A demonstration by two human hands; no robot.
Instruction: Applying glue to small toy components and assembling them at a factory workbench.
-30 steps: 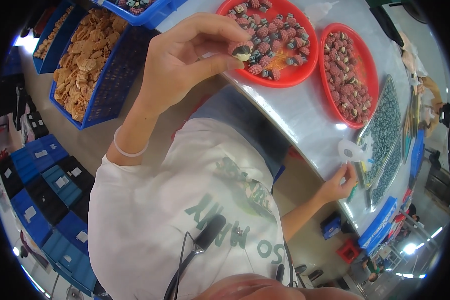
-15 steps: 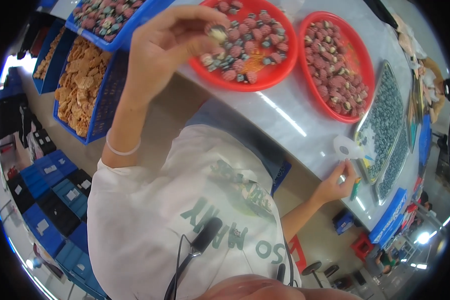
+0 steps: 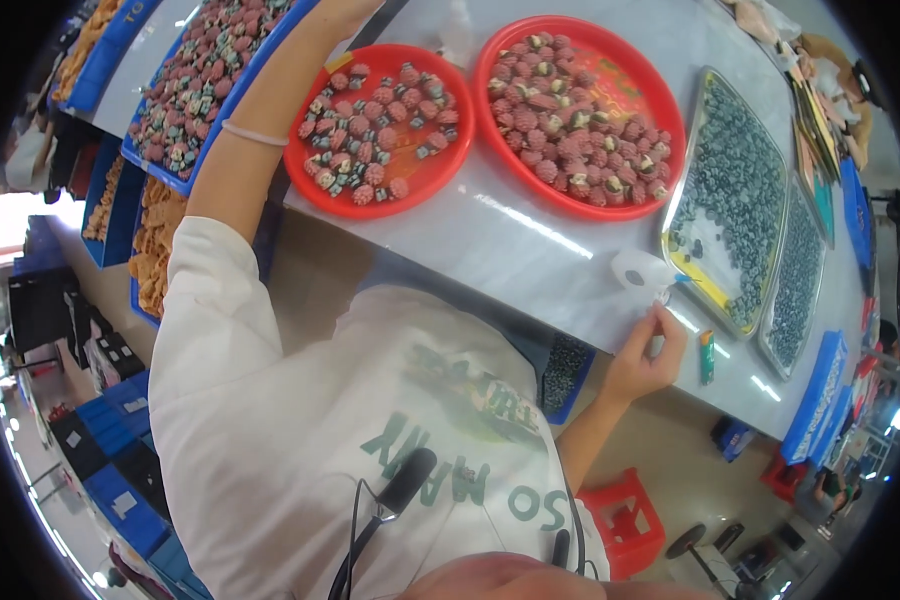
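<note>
My left arm reaches up past the left red tray (image 3: 295, 165), and only the edge of my left hand (image 3: 344, 14) shows at the top. Its fingers are cut off by the picture's edge. Small pink, bumpy, berry-like pieces (image 3: 385, 95) with grey-green parts lie scattered in that tray. My right hand (image 3: 652, 352) is by the table's front edge, with fingers curled and tips pinched together. A tiny pale item seems to be at the fingertips, too small to name. Just beyond them lies a white squeeze bottle (image 3: 638, 268) with a blue tip.
A second red tray (image 3: 675, 120) holds pink and cream pieces. Metal trays (image 3: 745, 325) of small dark pieces stand to the right. Near my right hand lies a green tube (image 3: 707, 357). Blue crates (image 3: 175, 178) are at the left; a red stool (image 3: 625, 520) stands below the table.
My left hand, which held a pink and cream piece over the left tray, has moved up and mostly out of the picture. My right hand stays pinched beside the bottle. The view has shifted.
</note>
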